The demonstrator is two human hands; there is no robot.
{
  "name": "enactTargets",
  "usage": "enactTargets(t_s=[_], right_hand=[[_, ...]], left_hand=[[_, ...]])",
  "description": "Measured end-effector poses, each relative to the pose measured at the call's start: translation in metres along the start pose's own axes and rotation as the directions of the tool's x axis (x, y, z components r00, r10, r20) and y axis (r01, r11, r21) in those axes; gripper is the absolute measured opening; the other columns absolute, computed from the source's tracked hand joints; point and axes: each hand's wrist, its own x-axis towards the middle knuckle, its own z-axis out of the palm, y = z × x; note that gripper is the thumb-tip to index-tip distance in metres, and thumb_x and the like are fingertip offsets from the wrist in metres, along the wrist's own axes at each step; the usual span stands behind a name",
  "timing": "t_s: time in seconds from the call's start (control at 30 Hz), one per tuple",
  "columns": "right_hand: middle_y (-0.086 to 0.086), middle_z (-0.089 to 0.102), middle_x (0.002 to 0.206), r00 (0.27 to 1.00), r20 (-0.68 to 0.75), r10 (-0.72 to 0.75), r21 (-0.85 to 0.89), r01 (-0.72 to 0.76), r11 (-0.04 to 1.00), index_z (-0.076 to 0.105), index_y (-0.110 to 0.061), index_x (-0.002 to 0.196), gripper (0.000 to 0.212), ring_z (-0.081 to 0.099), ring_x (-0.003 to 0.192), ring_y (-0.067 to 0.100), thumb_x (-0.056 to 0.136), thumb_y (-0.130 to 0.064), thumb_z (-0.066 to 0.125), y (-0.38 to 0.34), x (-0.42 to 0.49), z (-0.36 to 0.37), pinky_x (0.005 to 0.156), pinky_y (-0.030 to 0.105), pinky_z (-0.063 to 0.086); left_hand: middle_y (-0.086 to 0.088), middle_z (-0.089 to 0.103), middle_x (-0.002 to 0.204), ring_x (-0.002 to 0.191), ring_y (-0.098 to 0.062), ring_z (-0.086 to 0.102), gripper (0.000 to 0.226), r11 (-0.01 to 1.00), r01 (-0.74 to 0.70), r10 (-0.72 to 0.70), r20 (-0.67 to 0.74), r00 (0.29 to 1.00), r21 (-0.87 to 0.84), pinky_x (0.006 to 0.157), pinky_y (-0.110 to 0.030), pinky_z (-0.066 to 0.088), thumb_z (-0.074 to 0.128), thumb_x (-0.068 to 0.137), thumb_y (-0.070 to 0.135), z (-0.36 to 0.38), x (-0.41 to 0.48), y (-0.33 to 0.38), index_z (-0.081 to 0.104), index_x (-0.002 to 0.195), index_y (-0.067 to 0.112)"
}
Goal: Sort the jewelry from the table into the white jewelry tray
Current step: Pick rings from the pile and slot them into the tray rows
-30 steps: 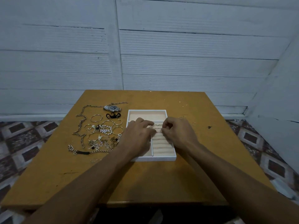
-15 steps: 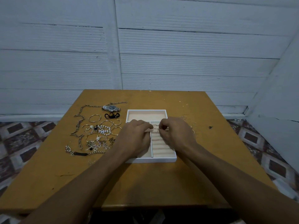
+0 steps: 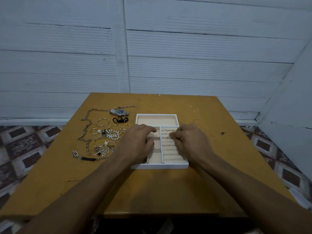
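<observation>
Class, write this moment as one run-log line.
right hand: pinches ring at ring rolls | left hand: rests on white jewelry tray | pending: jewelry on table

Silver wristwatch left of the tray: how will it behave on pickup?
The wristwatch looks all metal, so it is probably heavy for its size. Its link band will likely droop if pinched at the case. The long chain seems to run right by it, so it may snag and drag along.
</observation>
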Motion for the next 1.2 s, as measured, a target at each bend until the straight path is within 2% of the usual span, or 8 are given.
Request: enactTargets(t_s=[0.17,0.33,0.43,0.63,0.8,0.93,1.07,1.2], right_hand=[[-0.003,0.065,0.112,1.0,0.012,-0.002,-0.035,0.003,0.999,0.068,-0.028,0.121,0.03,0.052,0.1,0.019,0.096,-0.026,0.05,0.001,-0.004,0.002,0.072,0.027,0.031],[-0.003,0.065,0.111,1.0,0.013,-0.02,-0.077,0.021,0.997,0.068,-0.029,0.121,0.03,0.05,0.096,0.018,0.097,-0.025,0.049,-0.002,-0.009,-0.001,0.07,0.027,0.034],[-0.002,0.064,0.114,0.999,0.045,-0.025,-0.089,0.029,0.996,0.065,-0.03,0.123,0.033,0.05,0.098,0.02,0.098,-0.021,0.047,-0.003,-0.011,-0.003,0.076,0.032,0.04],[-0.001,0.061,0.117,0.997,0.083,0.004,-0.059,0.001,0.998,0.064,-0.03,0.125,0.033,0.05,0.104,0.021,0.098,-0.024,0.046,0.001,-0.008,-0.002,0.082,0.034,0.041],[0.0,0.062,0.109,0.99,0.051,0.131,0.142,-0.137,0.98,0.067,-0.023,0.12,0.032,0.053,0.101,0.019,0.095,-0.019,0.049,0.008,-0.006,-0.008,0.08,0.034,0.047],[-0.002,0.063,0.113,0.951,0.014,0.308,0.286,-0.299,0.91,0.069,-0.023,0.113,0.027,0.058,0.1,0.016,0.093,-0.016,0.052,0.027,0.001,-0.027,0.084,0.03,0.048],[-0.001,0.066,0.11,0.889,0.14,0.435,0.42,-0.452,0.787,0.071,-0.018,0.106,0.022,0.059,0.098,0.013,0.092,-0.01,0.056,0.055,0.003,-0.046,0.078,0.023,0.043],[-0.001,0.067,0.104,0.846,0.22,0.485,0.392,-0.532,0.751,0.071,-0.019,0.099,0.015,0.061,0.097,0.013,0.09,-0.013,0.061,0.076,-0.004,-0.048,0.08,0.026,0.045]], left_hand=[[0.0,0.064,0.123,0.113,-0.02,0.052,0.032,0.999,0.021,-0.022,0.021,1.0,0.027,0.093,-0.035,0.041,0.054,0.09,0.021,-0.003,-0.001,-0.001,0.062,0.122,0.019],[0.002,0.064,0.124,0.111,-0.019,0.053,0.034,0.999,0.004,-0.005,0.029,1.0,0.034,0.093,-0.036,0.043,0.056,0.09,0.025,-0.004,0.0,0.006,0.061,0.123,0.022],[0.001,0.064,0.124,0.112,-0.02,0.052,0.035,1.0,-0.008,0.007,0.035,0.999,0.028,0.093,-0.034,0.041,0.057,0.089,0.023,-0.003,0.002,0.011,0.061,0.124,0.021],[0.0,0.064,0.123,0.114,-0.021,0.052,0.035,0.999,-0.023,0.022,0.049,0.999,0.024,0.094,-0.038,0.043,0.056,0.088,0.022,-0.003,0.004,0.018,0.062,0.122,0.019],[0.001,0.065,0.123,0.113,-0.022,0.053,0.035,0.999,-0.014,0.012,0.045,0.999,0.031,0.093,-0.038,0.044,0.056,0.088,0.022,-0.003,0.006,0.02,0.063,0.122,0.02],[0.002,0.062,0.125,0.116,-0.02,0.049,0.033,1.0,-0.013,0.012,0.085,0.996,0.013,0.094,-0.037,0.041,0.054,0.091,0.027,0.002,0.013,0.028,0.062,0.122,0.021],[0.001,0.06,0.127,0.122,-0.023,0.045,0.03,0.998,-0.063,0.064,0.132,0.989,-0.012,0.099,-0.039,0.037,0.057,0.09,0.035,0.016,0.029,0.044,0.066,0.116,0.022],[0.001,0.044,0.144,0.138,-0.022,0.026,0.033,0.995,-0.065,0.042,0.261,0.964,0.079,0.106,-0.041,0.027,0.056,0.089,0.048,0.031,0.05,0.071,0.066,0.116,0.031]])
